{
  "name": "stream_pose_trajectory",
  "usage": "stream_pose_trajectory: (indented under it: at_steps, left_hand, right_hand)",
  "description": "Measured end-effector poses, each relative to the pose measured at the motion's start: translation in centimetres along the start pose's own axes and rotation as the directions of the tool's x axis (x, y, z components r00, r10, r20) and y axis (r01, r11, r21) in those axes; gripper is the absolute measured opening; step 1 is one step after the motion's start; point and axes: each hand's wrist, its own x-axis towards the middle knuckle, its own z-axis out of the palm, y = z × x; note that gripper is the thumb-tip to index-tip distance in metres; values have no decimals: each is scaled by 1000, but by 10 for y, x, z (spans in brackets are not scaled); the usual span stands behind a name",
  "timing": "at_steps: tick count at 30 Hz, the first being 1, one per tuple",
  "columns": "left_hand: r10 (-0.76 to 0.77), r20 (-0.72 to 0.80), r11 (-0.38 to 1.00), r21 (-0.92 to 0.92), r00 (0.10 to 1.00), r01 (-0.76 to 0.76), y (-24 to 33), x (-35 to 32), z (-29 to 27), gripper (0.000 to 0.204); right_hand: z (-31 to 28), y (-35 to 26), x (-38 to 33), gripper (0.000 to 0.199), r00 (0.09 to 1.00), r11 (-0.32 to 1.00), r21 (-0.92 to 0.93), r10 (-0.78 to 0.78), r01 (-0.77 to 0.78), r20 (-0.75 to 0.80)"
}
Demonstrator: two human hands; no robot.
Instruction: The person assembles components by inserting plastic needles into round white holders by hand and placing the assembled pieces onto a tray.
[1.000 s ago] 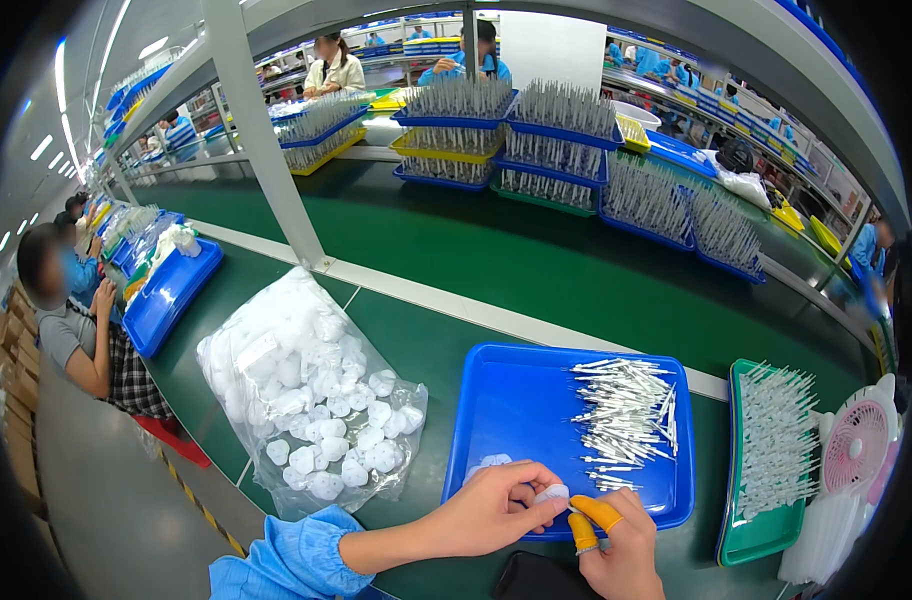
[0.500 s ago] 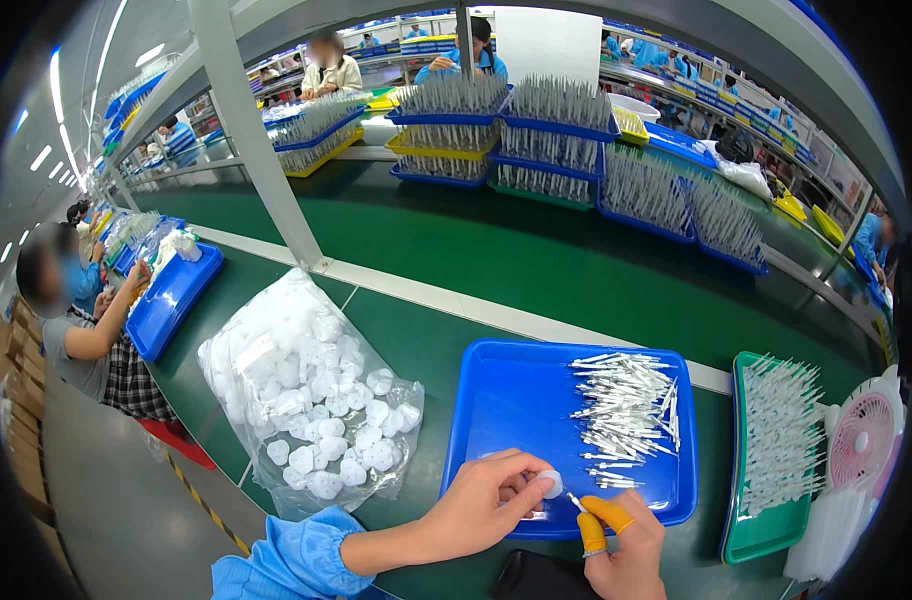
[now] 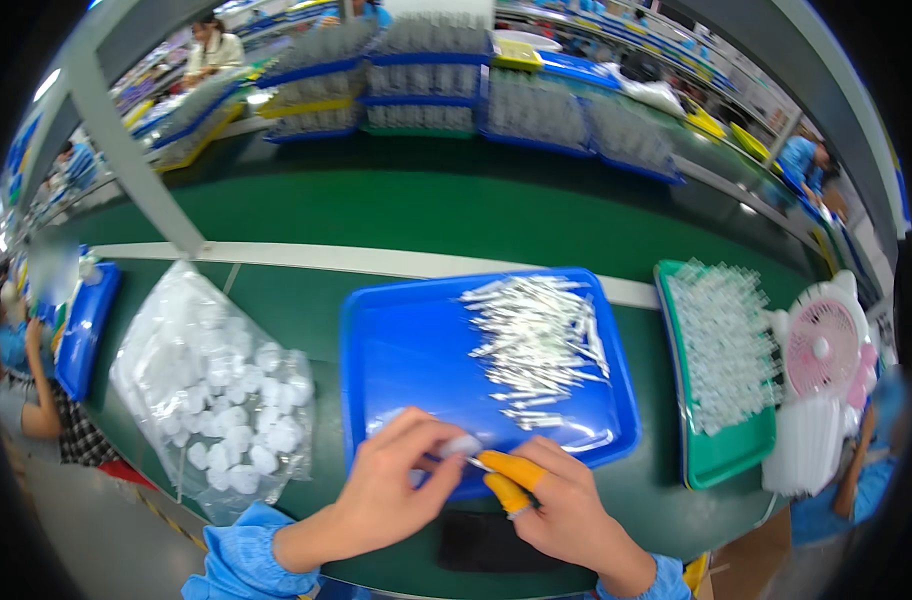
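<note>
My left hand (image 3: 391, 487) pinches a small translucent white disc (image 3: 462, 446) between thumb and fingers, over the near edge of a blue tray (image 3: 411, 350). My right hand (image 3: 566, 515) wears yellow finger cots on two fingers, which close on a thin white rod (image 3: 477, 461). The rod's tip meets the disc or lies right against it; blur hides the exact contact. A pile of similar white rods (image 3: 536, 345) fills the tray's right part. Left of the tray lies a clear plastic bag (image 3: 146, 350) with many white discs (image 3: 238, 438).
To the right stand a green tray (image 3: 731, 464) of upright rods, a pink and white fan (image 3: 822, 345) and a stack of translucent plastic pieces (image 3: 804, 448). A dark flat object (image 3: 491, 545) lies before me. Stacked trays (image 3: 421, 100) line the back. People sit at both sides.
My view has turned, so the bench shifts left and up in the picture. The rod in my right hand has come from just short of the disc up to it.
</note>
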Motion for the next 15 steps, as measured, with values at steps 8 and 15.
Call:
stream_pose_trajectory:
  at_steps: [8,15]
  left_hand:
    - [14,14,1000,11,1000,-14,-3,5,6,19]
    - [-52,37,998,36,998,50,-1,0,4,19]
  right_hand:
    - [-3,8,-4,43,1000,999,-50,0,0,13]
    - [-1,9,-4,38,997,997,-71,30,-24,76]
